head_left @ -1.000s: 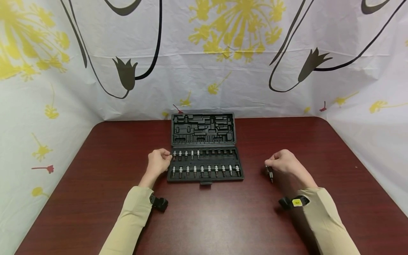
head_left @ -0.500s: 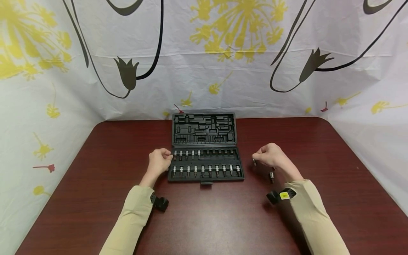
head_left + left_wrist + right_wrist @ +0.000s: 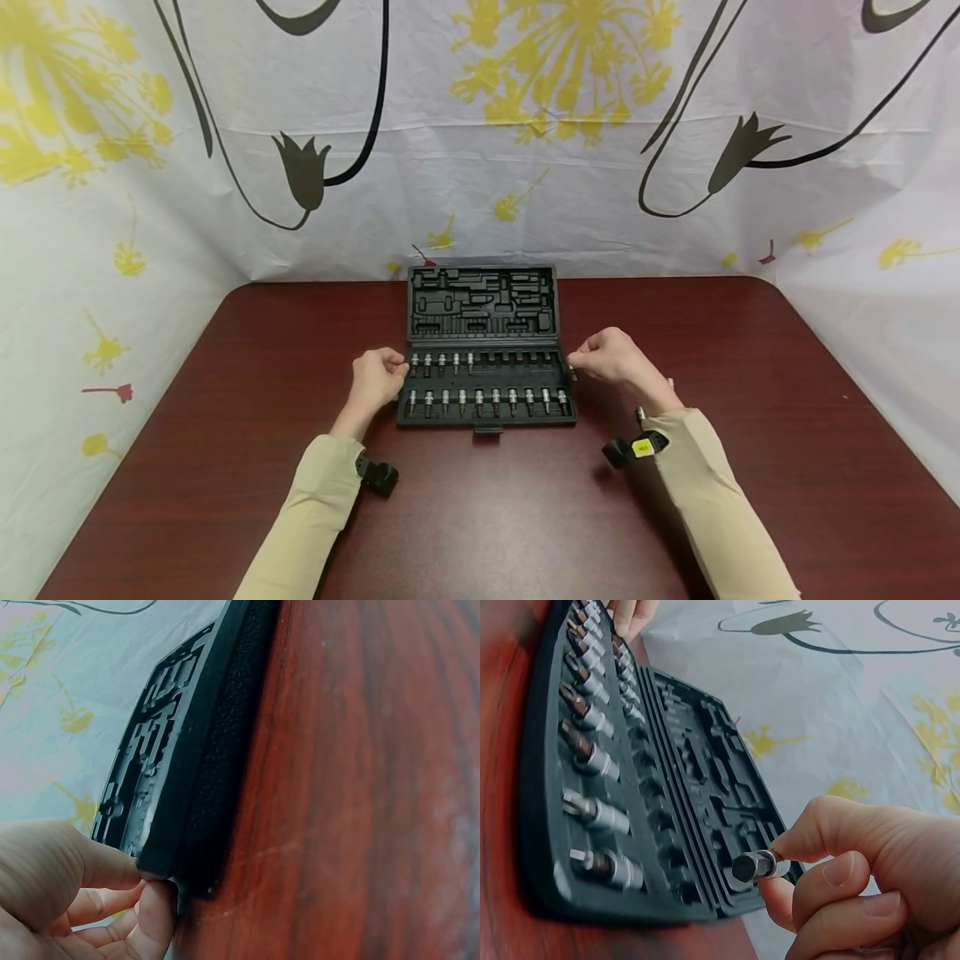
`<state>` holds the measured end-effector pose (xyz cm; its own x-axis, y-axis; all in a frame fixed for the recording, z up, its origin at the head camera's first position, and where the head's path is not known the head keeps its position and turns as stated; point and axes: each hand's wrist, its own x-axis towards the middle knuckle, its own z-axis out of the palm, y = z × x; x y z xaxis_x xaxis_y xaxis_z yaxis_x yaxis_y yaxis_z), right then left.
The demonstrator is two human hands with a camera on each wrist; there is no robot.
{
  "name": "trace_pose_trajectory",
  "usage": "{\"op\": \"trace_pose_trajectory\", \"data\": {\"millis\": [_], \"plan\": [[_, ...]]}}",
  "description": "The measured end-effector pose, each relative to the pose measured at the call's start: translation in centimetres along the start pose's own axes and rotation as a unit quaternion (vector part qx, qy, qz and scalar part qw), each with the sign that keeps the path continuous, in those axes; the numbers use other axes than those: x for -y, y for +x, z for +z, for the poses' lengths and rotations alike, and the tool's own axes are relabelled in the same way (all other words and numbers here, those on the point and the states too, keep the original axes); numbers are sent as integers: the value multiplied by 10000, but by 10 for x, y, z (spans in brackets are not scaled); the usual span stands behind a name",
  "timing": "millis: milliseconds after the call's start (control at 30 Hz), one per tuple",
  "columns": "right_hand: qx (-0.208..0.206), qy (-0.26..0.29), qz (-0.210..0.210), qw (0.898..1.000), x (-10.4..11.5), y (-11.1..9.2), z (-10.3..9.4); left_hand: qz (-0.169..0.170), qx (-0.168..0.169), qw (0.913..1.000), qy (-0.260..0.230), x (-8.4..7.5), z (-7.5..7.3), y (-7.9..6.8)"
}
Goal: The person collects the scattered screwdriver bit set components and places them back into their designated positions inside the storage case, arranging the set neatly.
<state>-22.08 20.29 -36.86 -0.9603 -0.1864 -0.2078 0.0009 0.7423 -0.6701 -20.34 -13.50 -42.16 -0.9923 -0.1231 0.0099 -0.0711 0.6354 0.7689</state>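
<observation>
A black bit socket case (image 3: 487,380) lies unfolded on the table, its lid (image 3: 483,327) at the back. My left hand (image 3: 375,380) pinches the case's left edge; in the left wrist view the thumb (image 3: 112,864) lies over the rim with a finger below it. My right hand (image 3: 617,358) holds a hex bit socket (image 3: 759,867) between thumb and forefinger, just off the case's right edge. The front row of the case is filled with bit sockets (image 3: 604,871). In the back row, bit sockets (image 3: 442,363) fill the left part, and the slots (image 3: 667,838) on the right are bare.
Another bit socket (image 3: 641,417) lies on the table beside my right wrist, partly hidden by the wrist camera (image 3: 630,450). Dark reddish table (image 3: 480,517) surrounds the case. Behind it hangs a patterned white cloth (image 3: 420,208).
My right hand has lifted a bit socket off the table on the right and carried it left to the case's right edge. The left hand stays on the case's left edge.
</observation>
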Motion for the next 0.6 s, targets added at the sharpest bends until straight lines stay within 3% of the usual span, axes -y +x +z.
{"op": "trace_pose_trajectory", "data": {"millis": [600], "plan": [[472,368,-299,9978,31,23,21,-73,14,10000,-28,0,0,1]]}}
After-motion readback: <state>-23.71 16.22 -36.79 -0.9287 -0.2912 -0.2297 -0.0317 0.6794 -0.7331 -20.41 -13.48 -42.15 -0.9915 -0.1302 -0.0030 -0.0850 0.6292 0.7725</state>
